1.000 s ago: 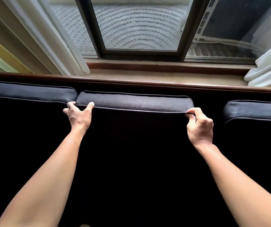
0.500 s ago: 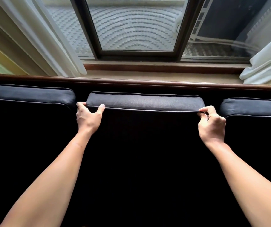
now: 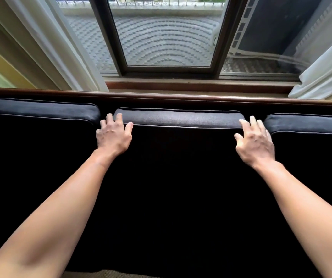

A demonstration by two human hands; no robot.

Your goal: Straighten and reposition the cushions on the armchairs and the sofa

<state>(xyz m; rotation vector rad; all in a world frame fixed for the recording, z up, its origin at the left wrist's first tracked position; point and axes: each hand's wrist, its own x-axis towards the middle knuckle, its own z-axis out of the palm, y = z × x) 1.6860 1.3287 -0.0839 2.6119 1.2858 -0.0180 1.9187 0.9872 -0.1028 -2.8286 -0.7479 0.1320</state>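
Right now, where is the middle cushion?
The middle cushion stands centre frame against the sofa back, between two other cushions, below the window.

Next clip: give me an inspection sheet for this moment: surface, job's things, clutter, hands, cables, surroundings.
Surface: dark sofa, wooden back rail along the top.
Job's things: middle back cushion upright between left cushion and right cushion, narrow gaps either side.
Clutter: nothing seen.
Hands: left hand at the middle cushion's left corner, right hand at its right corner; fingers spread, not gripping.
Cables: pale hose or cable outside the window.
Surroundings: window behind, white curtains both sides.
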